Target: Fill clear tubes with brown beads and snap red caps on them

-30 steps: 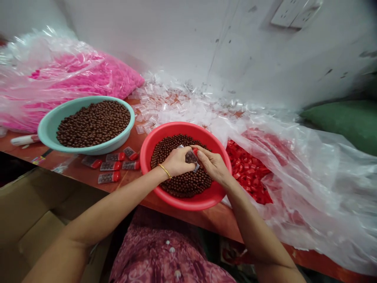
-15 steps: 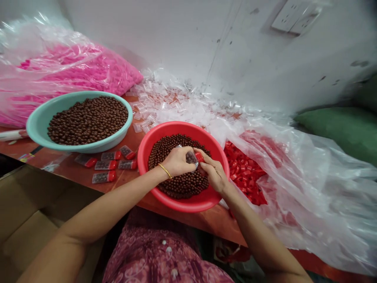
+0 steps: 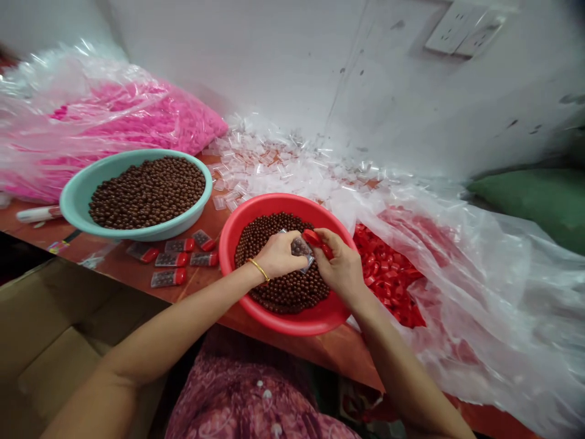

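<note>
Over the red basin [image 3: 340, 228], my left hand [image 3: 280, 255] is closed around a small clear plastic box [image 3: 301, 249] filled with brown beads. My right hand [image 3: 340, 265] pinches a red cap [image 3: 311, 238] right by the box's end; whether they touch I cannot tell. Another bit of red [image 3: 327, 250] shows between the right fingers. Loose brown beads [image 3: 292, 292] fill much of the basin beneath both hands. Left of the basin, several filled boxes with red caps [image 3: 169, 278] lie on the table.
A light-blue basin [image 3: 75, 201] of brown beads stands at left, before a clear bag of pink pieces [image 3: 150, 116]. Empty clear boxes [image 3: 260, 155] are heaped along the wall. On the right, red caps [image 3: 388, 274] spill from a plastic bag [image 3: 493, 292]. A marker [image 3: 36, 213] lies far left.
My right hand has turned and drawn back slightly from the box, and more of the red cap shows. The left hand keeps its hold. The whole view has shifted a little.
</note>
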A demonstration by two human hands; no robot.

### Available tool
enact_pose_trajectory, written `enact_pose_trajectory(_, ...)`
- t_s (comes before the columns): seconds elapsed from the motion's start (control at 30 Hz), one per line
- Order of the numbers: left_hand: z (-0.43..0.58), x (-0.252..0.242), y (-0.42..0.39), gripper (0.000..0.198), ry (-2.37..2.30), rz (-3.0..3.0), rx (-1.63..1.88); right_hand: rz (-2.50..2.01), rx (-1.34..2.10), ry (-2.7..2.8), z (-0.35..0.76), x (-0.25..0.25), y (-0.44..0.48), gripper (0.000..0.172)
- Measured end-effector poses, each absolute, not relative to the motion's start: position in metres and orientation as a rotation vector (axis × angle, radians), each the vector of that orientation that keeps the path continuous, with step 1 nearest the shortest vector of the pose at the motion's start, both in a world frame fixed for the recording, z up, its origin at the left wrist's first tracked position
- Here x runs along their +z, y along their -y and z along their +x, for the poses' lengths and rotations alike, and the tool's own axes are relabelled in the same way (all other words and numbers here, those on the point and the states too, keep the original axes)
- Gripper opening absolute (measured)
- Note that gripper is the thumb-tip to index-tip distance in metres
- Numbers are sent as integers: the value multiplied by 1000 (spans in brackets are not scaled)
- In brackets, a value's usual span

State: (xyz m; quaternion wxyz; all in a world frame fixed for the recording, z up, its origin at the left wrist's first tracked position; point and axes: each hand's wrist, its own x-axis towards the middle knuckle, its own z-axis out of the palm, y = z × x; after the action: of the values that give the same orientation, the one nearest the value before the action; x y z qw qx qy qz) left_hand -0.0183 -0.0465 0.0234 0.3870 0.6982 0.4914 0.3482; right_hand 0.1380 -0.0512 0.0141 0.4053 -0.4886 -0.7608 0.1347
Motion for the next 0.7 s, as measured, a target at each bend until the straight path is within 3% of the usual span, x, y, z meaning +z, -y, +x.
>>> enact_pose_trajectory(0.2,-18,18,42,9,-1260,1656,953,-1097,22,2106,130,1,55,41)
enact_pose_trajectory(0.53,-20,20,43,10,-1285,1673,979,-975,132,2137,130,5,63,49)
enact_pose_trajectory(0.63,-19,23,44,7,-1282,1733,946,-967,254,2103,136,16,62,45)
enact_pose_trajectory(0.7,-18,26,45,7,-1253,1839,872,-964,318,2036,140,26,57,31)
